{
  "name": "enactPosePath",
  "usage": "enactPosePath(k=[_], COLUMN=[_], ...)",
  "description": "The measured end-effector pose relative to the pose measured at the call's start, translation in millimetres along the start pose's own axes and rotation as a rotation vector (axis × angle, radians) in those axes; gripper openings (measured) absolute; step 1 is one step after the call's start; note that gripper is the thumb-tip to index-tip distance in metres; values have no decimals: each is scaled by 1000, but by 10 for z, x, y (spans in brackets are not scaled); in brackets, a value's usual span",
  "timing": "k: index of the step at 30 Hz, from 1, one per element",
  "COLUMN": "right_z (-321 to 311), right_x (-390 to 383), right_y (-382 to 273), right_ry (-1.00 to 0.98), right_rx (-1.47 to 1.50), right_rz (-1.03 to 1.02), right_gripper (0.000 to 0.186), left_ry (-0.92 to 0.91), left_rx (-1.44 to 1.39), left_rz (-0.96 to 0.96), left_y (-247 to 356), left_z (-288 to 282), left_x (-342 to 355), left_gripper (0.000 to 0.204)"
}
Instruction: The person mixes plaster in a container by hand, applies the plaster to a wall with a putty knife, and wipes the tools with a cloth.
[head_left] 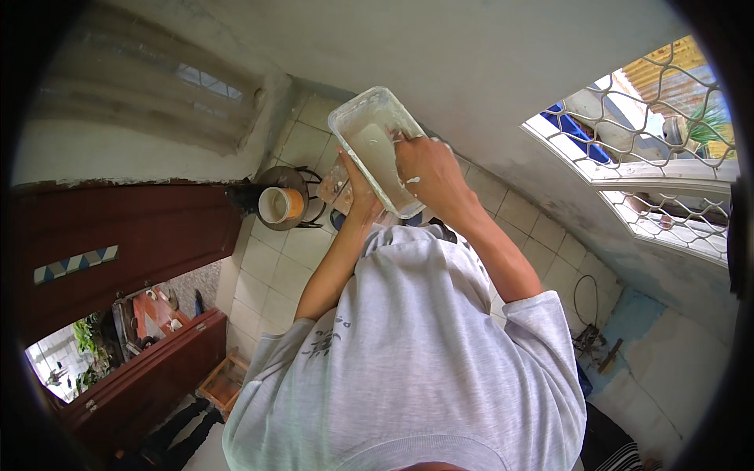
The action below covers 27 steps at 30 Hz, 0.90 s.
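A whitish rectangular plastic tub (364,105) is tilted in front of me at chest height, its inside smeared with a pale, paint-like coating. My left hand (360,187) supports it from the left, fingers along the outer wall and underside. Inside the tub's right half is my right hand (430,169), its fingers curled closed and white splashes on the skin. A small pale end shows beside its knuckles, but what it grips is mostly hidden by the hand.
A round stool (269,182) at the left carries a white and orange bucket (295,204). Below the tub is a paint-spotted board (334,185). A dark red door (149,235) stands left, a grilled window (660,129) right. Cable (577,294) lies near the right wall.
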State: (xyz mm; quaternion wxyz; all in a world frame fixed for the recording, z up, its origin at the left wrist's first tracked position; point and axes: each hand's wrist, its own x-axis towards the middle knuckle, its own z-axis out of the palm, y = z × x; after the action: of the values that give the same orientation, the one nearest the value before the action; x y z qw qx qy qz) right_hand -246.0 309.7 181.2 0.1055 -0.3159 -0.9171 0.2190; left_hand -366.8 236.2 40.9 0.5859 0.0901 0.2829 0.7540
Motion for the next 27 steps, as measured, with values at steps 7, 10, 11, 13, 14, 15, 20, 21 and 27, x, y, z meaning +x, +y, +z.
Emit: enactPosePath(k=[7,10,11,13,14,15,20,21,27], right_z=[-57,-396,-481,-597,-628,-650,-491,-348,-114], right_x=[14,9,-10,-45,-59,-72,-60,-41,3], right_y=[-77,-205,-220,-245,-268,-294,-319,-309,-285], right_ry=[-54,26,19,55,48,36,-24,-80,-94], right_rx=[-18,159,156,161,158,136,64,-54,-179], right_rz=[-114,29,26,-25,-33,-35,4,-68,-152], right_gripper=[15,24,24,30,30,32,28,28,21], left_ry=[-46,-111,-132,-146,-150,-152,-150,-143,-10], left_rx=[-170,-144,-140,-132,-127,-123,-20,91,-265], left_rz=[-117,-129,-140,-138,-134,-128,-52,20,45], left_y=[-89,-9,-9,-17,-25,-25,-118,-159,-219], left_z=[-49,2,-1,-19,-32,-49,-170,-236,-407], left_x=[-85,-77,-59,-28,-28,-25,44,53,133], left_gripper=[79,78,78,77,77,77,75,75,79])
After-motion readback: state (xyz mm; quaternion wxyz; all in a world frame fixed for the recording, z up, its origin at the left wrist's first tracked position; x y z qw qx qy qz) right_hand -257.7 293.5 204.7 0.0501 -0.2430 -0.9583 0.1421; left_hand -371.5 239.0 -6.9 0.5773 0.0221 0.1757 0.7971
